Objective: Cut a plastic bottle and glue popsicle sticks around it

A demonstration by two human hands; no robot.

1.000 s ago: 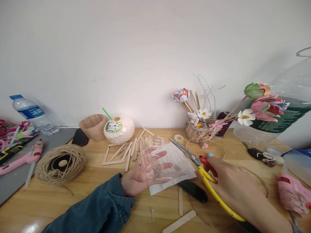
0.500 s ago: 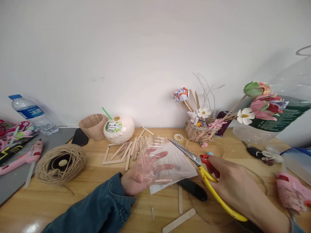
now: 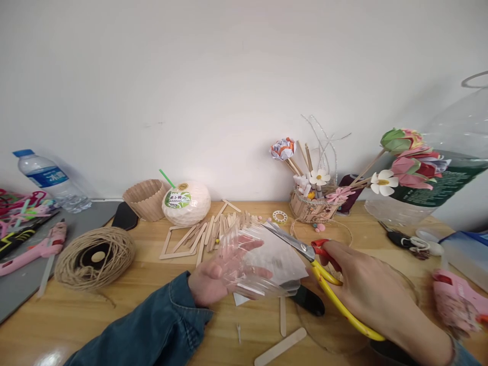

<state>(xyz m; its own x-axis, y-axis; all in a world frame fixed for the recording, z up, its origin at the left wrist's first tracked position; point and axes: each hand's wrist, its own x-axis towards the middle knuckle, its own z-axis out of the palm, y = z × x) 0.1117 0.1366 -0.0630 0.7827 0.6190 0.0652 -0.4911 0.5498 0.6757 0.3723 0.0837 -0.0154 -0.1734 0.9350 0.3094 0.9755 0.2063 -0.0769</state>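
Observation:
My left hand (image 3: 213, 278) grips a clear, ribbed plastic piece (image 3: 249, 284) that looks cut from a bottle; its fingers show through the plastic. In my right hand (image 3: 366, 290) is a pair of scissors (image 3: 324, 277) with one red and one yellow handle. The blades point up and left, lying close over the upper right edge of the clear plastic; whether they touch it I cannot tell. Behind the plastic lies a sheet of white paper (image 3: 282, 249). A dark-handled tool (image 3: 308, 300) rests on the table below, partly hidden.
Left stand a twine ball (image 3: 95, 259), a pink glue gun (image 3: 41, 251) and a water bottle (image 3: 53, 178). Craft sticks (image 3: 206, 234) lie near a white coconut (image 3: 186, 203). A decorated basket (image 3: 310, 206) holds paper flowers. Another pink glue gun (image 3: 459, 300) is at right.
My left hand has turned the clear plastic piece slightly, and its ribbed lower side now spreads farther to the right. The scissors have barely moved.

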